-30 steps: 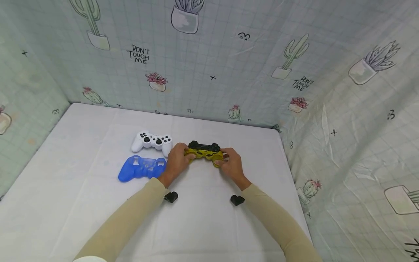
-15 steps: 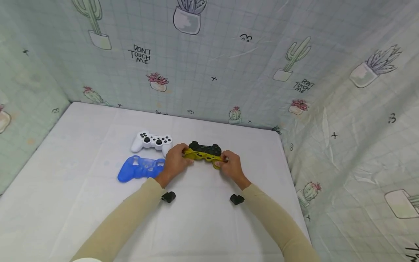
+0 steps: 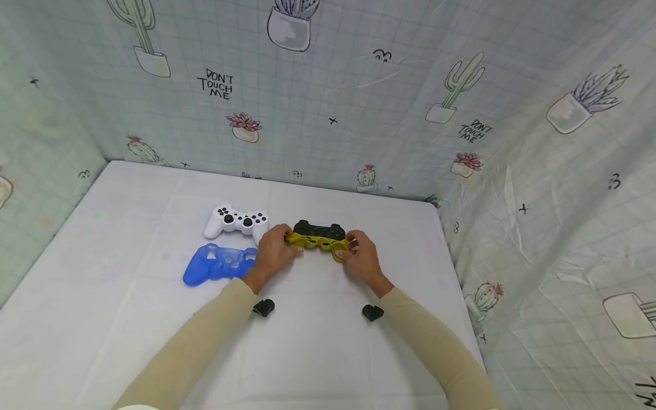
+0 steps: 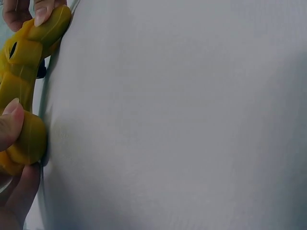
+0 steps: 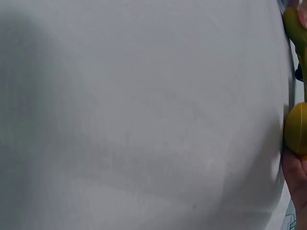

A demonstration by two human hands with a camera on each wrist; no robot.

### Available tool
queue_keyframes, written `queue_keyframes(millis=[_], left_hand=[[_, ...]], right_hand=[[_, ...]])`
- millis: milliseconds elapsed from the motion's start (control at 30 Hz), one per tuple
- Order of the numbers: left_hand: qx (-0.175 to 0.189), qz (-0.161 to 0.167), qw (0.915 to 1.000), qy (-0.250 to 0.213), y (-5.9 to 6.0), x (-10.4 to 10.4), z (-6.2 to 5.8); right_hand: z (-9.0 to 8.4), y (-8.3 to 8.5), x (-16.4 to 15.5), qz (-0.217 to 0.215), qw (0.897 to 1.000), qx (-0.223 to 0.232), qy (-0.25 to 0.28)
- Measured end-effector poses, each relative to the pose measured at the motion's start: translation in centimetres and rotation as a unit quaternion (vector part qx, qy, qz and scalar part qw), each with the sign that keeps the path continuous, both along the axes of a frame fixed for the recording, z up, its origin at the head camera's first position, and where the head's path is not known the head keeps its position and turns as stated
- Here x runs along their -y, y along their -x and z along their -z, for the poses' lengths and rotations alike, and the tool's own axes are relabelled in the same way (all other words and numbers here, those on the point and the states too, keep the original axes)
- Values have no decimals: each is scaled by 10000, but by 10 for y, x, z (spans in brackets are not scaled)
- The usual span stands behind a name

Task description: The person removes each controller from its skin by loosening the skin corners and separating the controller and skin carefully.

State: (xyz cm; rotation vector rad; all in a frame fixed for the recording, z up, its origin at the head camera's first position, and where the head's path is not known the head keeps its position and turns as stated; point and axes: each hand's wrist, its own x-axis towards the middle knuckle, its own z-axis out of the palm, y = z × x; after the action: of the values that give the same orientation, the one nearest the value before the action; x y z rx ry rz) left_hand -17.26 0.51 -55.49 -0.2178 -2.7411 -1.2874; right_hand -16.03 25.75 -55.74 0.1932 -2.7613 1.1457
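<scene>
A black game controller (image 3: pixel 319 230) sits partly in a yellow camouflage-patterned silicone cover (image 3: pixel 319 242), whose near side faces me. My left hand (image 3: pixel 274 250) grips the left end of the cover, thumb on the near side. On the other end, my right hand (image 3: pixel 363 256) pinches the cover between thumb and fingers. The left wrist view shows the cover (image 4: pixel 21 86) close up, with a thumb pressed on one rounded grip. Only an edge of the cover (image 5: pixel 296 129) enters the right wrist view. Its underside is hidden.
A white game controller (image 3: pixel 238 221) lies left of my left hand. Below it is a blue silicone controller cover (image 3: pixel 217 264), partly behind the left wrist. Small black pieces (image 3: pixel 264 308) show beside both forearms. Patterned cloth walls (image 3: pixel 328 142) border the white table (image 3: pixel 318 347).
Both hands stay on the yellow cover. The cover and controller have tilted slightly and shifted a little, and the left hand has moved slightly left. The white controller and blue cover lie still.
</scene>
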Motion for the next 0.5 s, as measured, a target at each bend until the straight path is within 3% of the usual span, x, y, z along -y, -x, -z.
queue_keyframes(millis=[200, 500], left_hand=[[210, -264, 9988, -358, -1, -6, -2], [197, -154, 9994, -219, 0, -5, -1]], right_hand=[[-4, 5, -6, -343, 9993, 76, 128], [-2, 9, -8, -626, 9980, -3, -129]])
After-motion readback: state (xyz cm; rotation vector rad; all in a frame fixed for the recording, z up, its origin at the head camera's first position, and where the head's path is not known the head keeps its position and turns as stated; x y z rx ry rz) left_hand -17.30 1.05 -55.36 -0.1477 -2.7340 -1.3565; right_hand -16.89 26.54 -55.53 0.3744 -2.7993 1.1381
